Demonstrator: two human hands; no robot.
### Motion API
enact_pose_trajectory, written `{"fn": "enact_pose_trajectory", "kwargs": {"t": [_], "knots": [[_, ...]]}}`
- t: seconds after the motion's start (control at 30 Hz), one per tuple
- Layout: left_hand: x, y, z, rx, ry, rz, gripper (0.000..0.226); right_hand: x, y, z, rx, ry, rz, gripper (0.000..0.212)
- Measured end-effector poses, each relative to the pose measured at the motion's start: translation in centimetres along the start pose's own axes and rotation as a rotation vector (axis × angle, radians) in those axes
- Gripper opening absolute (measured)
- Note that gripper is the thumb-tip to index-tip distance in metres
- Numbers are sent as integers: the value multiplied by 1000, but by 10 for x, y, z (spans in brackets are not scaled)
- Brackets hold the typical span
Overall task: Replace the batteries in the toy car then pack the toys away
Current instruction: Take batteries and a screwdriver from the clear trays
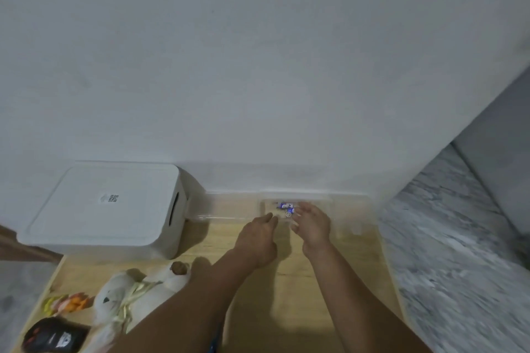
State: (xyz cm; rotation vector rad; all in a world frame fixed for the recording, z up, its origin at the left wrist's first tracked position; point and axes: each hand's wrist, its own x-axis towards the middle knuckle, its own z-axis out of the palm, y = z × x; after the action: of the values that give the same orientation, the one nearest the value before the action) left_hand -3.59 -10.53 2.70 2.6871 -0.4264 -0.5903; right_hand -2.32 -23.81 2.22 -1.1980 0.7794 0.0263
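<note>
**Hands at the battery box**

I saw the blue batteries [286, 206] inside a clear box [324, 203] at twelve o'clock on the counter [304, 295]. My right hand [311, 223] reached in, fingers extended; my left hand [258, 238] rested alongside, loosely curled, holding nothing. White bin [103, 209] at ten o'clock; plush toy [129, 298] at eight.

Both bare forearms extend forward, roughly parallel. Left hand [259, 233] palm-down, fingers loosely curled. Right hand [312, 223] just beside it, fingers spread and relaxed; grip unclear through blur.
</note>
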Motion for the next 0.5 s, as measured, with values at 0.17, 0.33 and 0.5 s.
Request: {"fn": "enact_pose_trajectory", "kwargs": {"t": [0.17,0.33,0.5], "knots": [[4,3,-4,-40,71,13,90,24,2,-6,-743,31,-407,38],[9,1,-7,-56,71,-24,93,44,-5,-7,-1157,-166,-449,34],[9,0,-5,-109,33,-87,99,56,-12,2,-1419,-284,-481,19]]}}
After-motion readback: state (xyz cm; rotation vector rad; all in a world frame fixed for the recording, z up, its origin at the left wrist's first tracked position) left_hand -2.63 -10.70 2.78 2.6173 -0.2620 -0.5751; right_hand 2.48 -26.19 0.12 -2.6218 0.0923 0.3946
